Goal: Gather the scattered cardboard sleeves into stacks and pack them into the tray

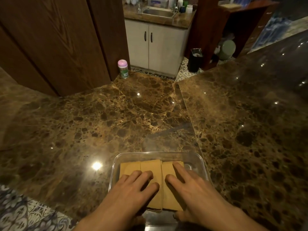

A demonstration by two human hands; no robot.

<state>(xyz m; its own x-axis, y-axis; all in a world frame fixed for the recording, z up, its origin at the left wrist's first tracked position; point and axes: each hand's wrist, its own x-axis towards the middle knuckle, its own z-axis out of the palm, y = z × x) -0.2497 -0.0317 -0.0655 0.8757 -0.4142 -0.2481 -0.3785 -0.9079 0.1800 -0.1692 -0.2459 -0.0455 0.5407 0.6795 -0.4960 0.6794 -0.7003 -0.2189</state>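
A clear plastic tray [198,161] sits on the brown marble counter at the near edge. Inside it lie three side-by-side stacks of tan cardboard sleeves [150,167], flat and filling most of the tray. My left hand [131,192] rests palm down on the left and middle stacks with fingers spread. Palm down on the right stack lies my right hand [191,190], its fingers reaching toward the tray's far wall. Neither hand grips anything. The near ends of the stacks are partly hidden under my hands.
The marble counter [133,117] stretches ahead and to the right. A small jar with a pink lid [123,68] stands at the far edge by a dark wooden panel. Beyond are a white cabinet with a sink [158,12] and a black bin [196,60].
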